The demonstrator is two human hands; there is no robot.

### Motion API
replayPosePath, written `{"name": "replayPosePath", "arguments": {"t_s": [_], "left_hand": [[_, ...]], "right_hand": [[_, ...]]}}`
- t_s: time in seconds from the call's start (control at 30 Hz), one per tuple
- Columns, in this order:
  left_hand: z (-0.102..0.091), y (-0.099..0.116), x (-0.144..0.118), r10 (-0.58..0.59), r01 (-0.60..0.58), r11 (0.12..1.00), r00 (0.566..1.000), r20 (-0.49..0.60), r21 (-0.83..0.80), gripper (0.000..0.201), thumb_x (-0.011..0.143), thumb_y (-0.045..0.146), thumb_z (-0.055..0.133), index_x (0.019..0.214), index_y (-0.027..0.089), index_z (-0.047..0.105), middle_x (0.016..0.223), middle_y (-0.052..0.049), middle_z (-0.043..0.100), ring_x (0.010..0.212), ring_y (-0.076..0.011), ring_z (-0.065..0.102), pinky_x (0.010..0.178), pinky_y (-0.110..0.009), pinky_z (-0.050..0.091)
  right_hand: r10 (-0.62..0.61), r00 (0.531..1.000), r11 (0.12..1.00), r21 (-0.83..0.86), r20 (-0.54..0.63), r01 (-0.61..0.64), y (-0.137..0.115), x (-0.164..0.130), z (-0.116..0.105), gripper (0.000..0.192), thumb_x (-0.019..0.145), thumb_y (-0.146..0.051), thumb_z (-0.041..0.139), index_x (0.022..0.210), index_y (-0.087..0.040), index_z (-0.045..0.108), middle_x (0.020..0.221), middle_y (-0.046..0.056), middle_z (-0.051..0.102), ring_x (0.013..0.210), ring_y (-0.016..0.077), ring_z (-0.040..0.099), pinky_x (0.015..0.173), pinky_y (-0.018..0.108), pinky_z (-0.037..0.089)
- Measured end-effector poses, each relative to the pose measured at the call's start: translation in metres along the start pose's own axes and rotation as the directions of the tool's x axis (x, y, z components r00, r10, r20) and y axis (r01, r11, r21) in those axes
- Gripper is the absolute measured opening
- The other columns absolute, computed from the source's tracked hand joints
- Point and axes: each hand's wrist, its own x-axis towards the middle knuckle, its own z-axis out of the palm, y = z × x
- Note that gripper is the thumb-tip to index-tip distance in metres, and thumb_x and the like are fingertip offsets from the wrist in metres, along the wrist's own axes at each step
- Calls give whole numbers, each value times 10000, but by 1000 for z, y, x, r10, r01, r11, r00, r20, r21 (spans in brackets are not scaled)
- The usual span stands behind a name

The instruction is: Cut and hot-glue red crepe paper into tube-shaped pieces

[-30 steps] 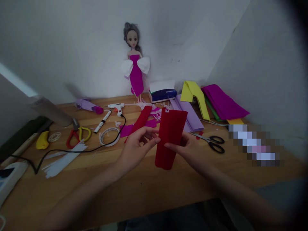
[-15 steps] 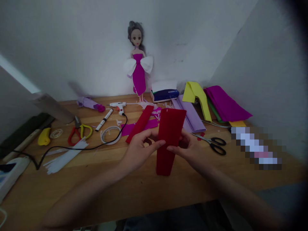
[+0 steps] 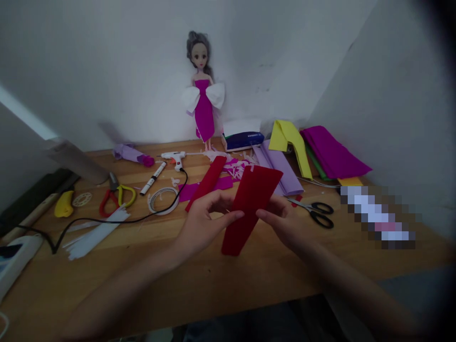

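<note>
A red strip of crepe paper point(image 3: 251, 204), wider at its top, is held tilted above the table's front half. My left hand point(image 3: 210, 216) pinches its left edge, thumb across the front and fingers behind. On the opposite edge, my right hand point(image 3: 281, 218) grips the same strip, its fingers partly hidden behind it. A second red paper strip point(image 3: 210, 178) lies just beyond my left hand, over a magenta paper piece point(image 3: 224, 183). Scissors point(image 3: 317, 213) with black handles rest right of my right hand. Against the wall stands a doll point(image 3: 204, 109) in a magenta dress with a white bow.
Left on the wooden table point(image 3: 171, 289) are a glue gun point(image 3: 174, 159) with a black cord, a marker point(image 3: 153, 178), a tape roll point(image 3: 164, 200), pliers point(image 3: 116, 194) and white glue sticks point(image 3: 96, 232). Folded yellow paper point(image 3: 290, 142) and magenta paper point(image 3: 335, 152) lie back right.
The held red strip has tilted, its top leaning right and its bottom swinging left. My right hand has shifted slightly right along its edge. Both hands still hold it.
</note>
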Motion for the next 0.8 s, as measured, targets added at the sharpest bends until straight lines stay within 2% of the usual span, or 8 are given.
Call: {"name": "replayPosePath", "arguments": {"t_s": [0.13, 0.27, 0.4, 0.57, 0.8], "left_hand": [[0, 1, -3, 64, -61, 995, 997, -34, 85, 172, 751, 243, 761, 906, 210, 695, 860, 21, 733, 741, -97, 659, 700, -190, 538], [0, 0, -5, 80, -75, 992, 996, -39, 97, 197, 762, 267, 755, 946, 211, 707, 899, 2, 749, 780, -124, 685, 740, -223, 563], [0, 0, -5, 39, -36, 998, 998, -42, 57, 195, 765, 283, 750, 940, 203, 720, 910, -18, 758, 820, -155, 704, 778, -259, 577], [0, -1, -1, -38, 39, 997, 999, 26, -60, 218, 780, 279, 725, 984, 202, 726, 987, -43, 758, 905, -192, 713, 834, -308, 581], [-4, 0, 1, -124, 126, 992, 990, 68, -24, 216, 837, 294, 665, 1014, 188, 729, 1025, -46, 751, 936, -183, 700, 858, -288, 559]], "right_hand": [[-27, 998, 989, -147, -61, 18, -6, 0, 1, 228, 782, -397, 720, 982, -289, 739, 980, 20, 746, 886, 190, 693, 813, 333, 581], [-79, 995, 971, -232, -59, 63, -9, -2, -1, 201, 817, -377, 688, 999, -309, 740, 994, 5, 744, 885, 182, 690, 808, 320, 577], [-96, 994, 955, -287, -54, 77, -12, -2, -2, 179, 846, -376, 653, 992, -325, 744, 986, -4, 741, 866, 180, 681, 798, 318, 565], [-92, 996, 944, -321, -17, 81, -15, 0, -3, 219, 877, -389, 609, 1032, -303, 738, 1018, 11, 733, 922, 192, 672, 852, 336, 545], [-83, 996, 960, -271, -28, 72, -15, 3, -5, 181, 880, -335, 612, 1008, -315, 739, 978, -15, 740, 915, 166, 678, 837, 289, 536]]}}
